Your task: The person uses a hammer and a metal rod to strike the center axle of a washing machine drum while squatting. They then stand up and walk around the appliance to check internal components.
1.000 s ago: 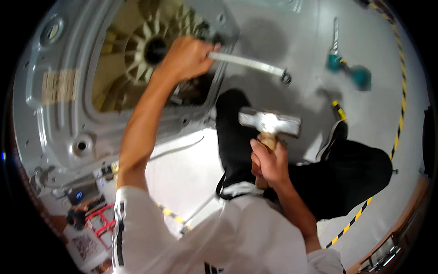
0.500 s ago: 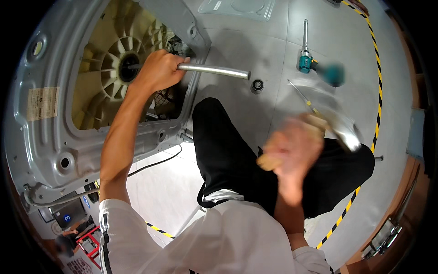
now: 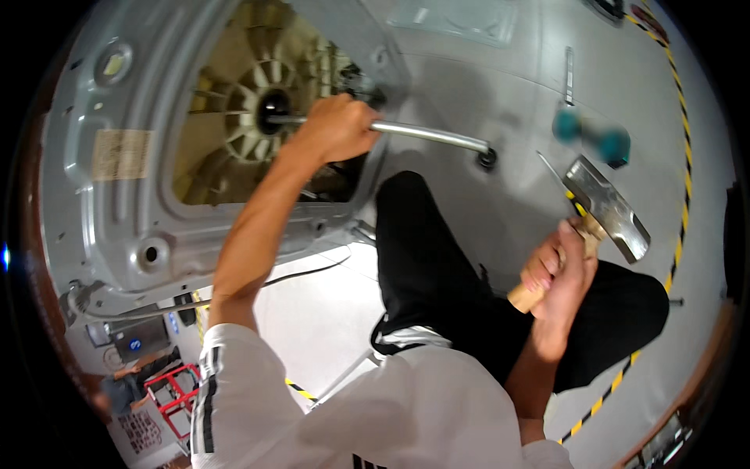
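My left hand is closed around a metal rod. One end of the rod reaches into the dark round hub at the middle of a ribbed, yellowish plastic tub. The other end sticks out to the right, over the floor. In my right hand is a hammer, gripped by its wooden handle, its steel head up and to the right, apart from the rod. A ring-shaped bearing shows just below the rod's free end.
A grey metal cabinet surrounds the tub. On the floor at right lie a screwdriver and a teal power drill with a long socket. A clear plastic cover lies far off. Striped tape runs along the right. Another person is at lower left.
The whole scene has shifted rightward in view. The hammer, blurred by motion before, is now sharp, and its head has turned. My left hand keeps its hold on the rod.
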Available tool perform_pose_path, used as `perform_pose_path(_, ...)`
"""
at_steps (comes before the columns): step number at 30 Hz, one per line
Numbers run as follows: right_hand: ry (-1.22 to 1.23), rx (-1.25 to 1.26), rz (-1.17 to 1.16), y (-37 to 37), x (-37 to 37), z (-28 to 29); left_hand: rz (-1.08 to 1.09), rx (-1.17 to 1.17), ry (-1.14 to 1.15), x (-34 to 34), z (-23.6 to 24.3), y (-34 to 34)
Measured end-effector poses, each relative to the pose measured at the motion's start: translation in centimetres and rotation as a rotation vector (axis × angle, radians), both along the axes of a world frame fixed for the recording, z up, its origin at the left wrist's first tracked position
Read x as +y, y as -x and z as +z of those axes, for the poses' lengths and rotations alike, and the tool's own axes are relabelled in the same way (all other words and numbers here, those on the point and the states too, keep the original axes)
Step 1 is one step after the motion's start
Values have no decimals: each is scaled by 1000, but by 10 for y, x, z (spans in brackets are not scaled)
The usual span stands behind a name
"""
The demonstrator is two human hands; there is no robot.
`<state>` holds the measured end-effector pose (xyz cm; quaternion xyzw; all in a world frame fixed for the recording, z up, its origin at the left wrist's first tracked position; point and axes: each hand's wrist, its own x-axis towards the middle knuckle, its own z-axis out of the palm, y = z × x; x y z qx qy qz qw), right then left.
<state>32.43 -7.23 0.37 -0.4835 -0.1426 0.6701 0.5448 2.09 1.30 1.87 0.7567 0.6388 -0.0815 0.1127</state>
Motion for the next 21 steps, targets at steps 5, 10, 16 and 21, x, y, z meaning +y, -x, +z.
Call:
perform_pose_path(5,38,18,41,2,3,-2,-86,43,-132,5,-8,21)
perform_pose_path(10,-134,30,-146,-13,16,12,5,14,-70,3,-1,21)
perform_pose_path(16,-154,145,-99,-7,21,-5,69,39,-32,10,9,-4)
perform_pose_path(21,17,118,339,33,14,-8,35,17,-42,11,3,6)
